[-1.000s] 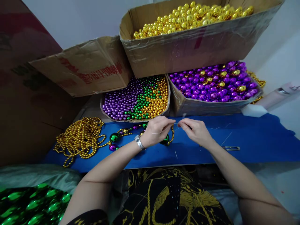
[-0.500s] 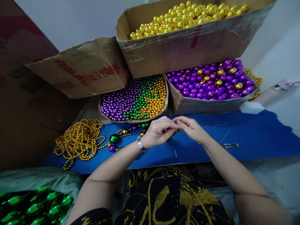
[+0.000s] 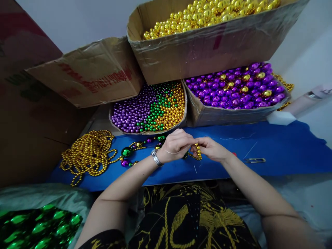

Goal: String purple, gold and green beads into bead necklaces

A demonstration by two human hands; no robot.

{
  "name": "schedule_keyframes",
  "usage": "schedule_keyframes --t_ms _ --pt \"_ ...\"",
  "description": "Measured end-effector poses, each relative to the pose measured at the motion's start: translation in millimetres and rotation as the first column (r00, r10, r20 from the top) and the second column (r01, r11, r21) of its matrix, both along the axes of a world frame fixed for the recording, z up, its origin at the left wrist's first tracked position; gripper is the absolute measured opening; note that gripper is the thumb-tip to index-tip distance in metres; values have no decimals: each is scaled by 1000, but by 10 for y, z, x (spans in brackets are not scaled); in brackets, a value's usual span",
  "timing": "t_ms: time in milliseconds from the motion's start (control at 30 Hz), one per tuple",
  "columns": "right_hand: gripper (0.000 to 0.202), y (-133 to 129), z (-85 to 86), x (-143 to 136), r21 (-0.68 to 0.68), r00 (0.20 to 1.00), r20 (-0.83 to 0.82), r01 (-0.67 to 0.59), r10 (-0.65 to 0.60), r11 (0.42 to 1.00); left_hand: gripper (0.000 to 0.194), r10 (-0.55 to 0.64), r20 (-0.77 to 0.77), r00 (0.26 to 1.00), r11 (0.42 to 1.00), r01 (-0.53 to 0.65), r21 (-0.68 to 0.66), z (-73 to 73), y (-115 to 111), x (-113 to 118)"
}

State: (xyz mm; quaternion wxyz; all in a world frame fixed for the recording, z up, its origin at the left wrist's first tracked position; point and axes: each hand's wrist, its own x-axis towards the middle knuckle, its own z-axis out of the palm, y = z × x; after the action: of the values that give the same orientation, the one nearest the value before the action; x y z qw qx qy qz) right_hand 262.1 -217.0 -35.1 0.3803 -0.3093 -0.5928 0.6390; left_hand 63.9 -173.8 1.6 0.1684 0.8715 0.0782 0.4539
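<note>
My left hand (image 3: 176,146), with a metal watch (image 3: 156,158) on its wrist, is closed in a pinch, a thin thread (image 3: 172,152) running across it. Its fingertips meet those of my right hand (image 3: 211,148), also pinched. A short gold bead strand (image 3: 199,152) hangs in a curve from the fingers of my right hand. Left of my hands, a garland of mixed beads with a large green bead (image 3: 126,152) lies on the blue cloth (image 3: 166,176). What exactly sits between the fingertips is too small to tell.
Behind stand boxes of small mixed beads (image 3: 153,112), purple beads (image 3: 233,91) and gold beads (image 3: 202,19). A gold bead pile (image 3: 88,152) lies left. Thread snips (image 3: 255,160) lie right. Green ornaments (image 3: 38,226) fill a bag at the lower left.
The short gold strand now shows hanging below my fingers, where it was mostly hidden before. My right hand has turned slightly and sits a little lower. The view has shifted slightly.
</note>
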Motion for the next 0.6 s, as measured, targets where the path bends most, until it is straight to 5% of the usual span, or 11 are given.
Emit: schedule_keyframes --t_ms 133,367,600 --pt "32 -27 35 -24 92 987 104 113 -123 989 26 40 36 999 998 -38 -56 -19 -11 -23" --pt "36 -42 32 -138 19 998 50 34 -35 999 23 59 21 998 998 -58 -8 -38 -6 -23" --pt "30 -76 112 -58 78 970 98 216 -223 973 19 158 -7 987 983 -158 -96 -27 -20 -79"
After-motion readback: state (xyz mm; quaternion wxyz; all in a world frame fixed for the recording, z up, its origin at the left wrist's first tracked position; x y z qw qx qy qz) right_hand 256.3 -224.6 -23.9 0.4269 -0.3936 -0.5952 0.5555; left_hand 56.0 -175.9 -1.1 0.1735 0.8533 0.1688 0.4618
